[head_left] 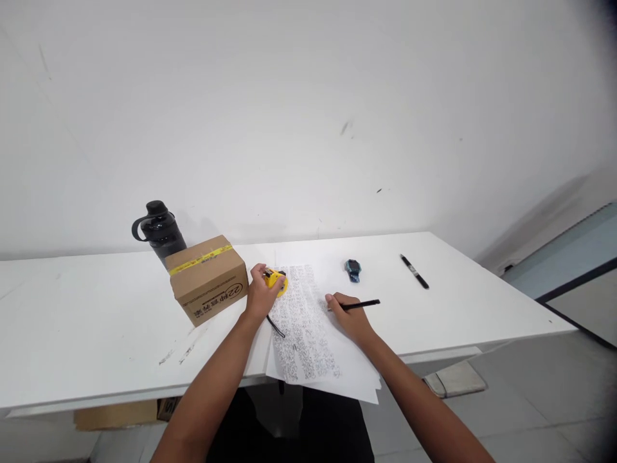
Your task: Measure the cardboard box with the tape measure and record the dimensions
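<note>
My left hand (263, 293) is closed around a yellow tape measure (281, 283), right beside the cardboard box. A dark wrist strap (276, 326) trails from below that hand onto the paper. In my right hand (351, 315) is a black pen (365, 303), gripped as for writing, its tip end down over the right side of the sheets. Those paper sheets (301, 334) lie stacked between my forearms, the top one covered in dense dark marks. Their lower corners hang past the table's front edge.
A taped cardboard box (212, 283) stands at the left, with a black water bottle (164, 233) behind it. A dark blue wristwatch (353, 270) and another black pen (414, 271) lie on the white table (463, 308). The wall (308, 128) closes off the back.
</note>
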Tool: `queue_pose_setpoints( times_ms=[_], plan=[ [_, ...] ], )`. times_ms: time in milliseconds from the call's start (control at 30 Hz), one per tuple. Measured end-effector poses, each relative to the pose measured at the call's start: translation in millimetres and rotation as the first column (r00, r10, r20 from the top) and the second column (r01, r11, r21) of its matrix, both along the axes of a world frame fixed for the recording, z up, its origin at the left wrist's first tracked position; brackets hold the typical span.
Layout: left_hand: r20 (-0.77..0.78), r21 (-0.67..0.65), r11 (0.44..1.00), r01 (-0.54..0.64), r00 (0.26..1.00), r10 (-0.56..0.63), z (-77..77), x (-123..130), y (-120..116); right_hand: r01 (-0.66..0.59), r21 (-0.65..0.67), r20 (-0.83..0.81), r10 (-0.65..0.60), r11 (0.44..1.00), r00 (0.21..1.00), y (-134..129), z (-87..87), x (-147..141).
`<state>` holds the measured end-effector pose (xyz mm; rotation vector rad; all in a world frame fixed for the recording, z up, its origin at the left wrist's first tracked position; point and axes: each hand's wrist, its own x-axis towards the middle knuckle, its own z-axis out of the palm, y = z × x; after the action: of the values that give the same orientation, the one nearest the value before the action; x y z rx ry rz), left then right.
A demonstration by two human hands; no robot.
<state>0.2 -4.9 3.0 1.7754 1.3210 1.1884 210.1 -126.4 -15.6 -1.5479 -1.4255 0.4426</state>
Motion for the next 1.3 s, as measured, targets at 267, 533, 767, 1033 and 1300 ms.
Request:
queue_pose_setpoints(
  times_ms=[267,533,767,1033,1300],
  plan=[
    [-0.174,0.112,0.993,0.036,0.985,-0.017,8.9,-9,-21,0.045,-0.034,0.110,-0.041,0.998,0.993,5,-4.8,-3],
    [-0.298,0.173,0.982,0.070,0.954,-0.015,15.5,-16,-50,0.129,-0.049,0.042,-0.127,0.990,0.991,17,-17.7,3],
    [-0.252,0.073,0.994,-0.084,0.962,0.100,11.7,-31,-76,0.099,-0.036,-0.312,-0.106,0.994,0.944,16,-9.0,10],
    [-0.127,0.009,1.000,-0.018,0.992,0.019,2.6,-45,-94,0.118,-0.009,-0.516,-0.105,0.993,0.850,19,-7.4,14],
    [0.180,-0.117,0.969,0.217,0.964,-0.195,-4.6,-77,-110,0.068,-0.030,-0.378,-0.074,0.997,0.923,16,-11.9,13]
  ],
)
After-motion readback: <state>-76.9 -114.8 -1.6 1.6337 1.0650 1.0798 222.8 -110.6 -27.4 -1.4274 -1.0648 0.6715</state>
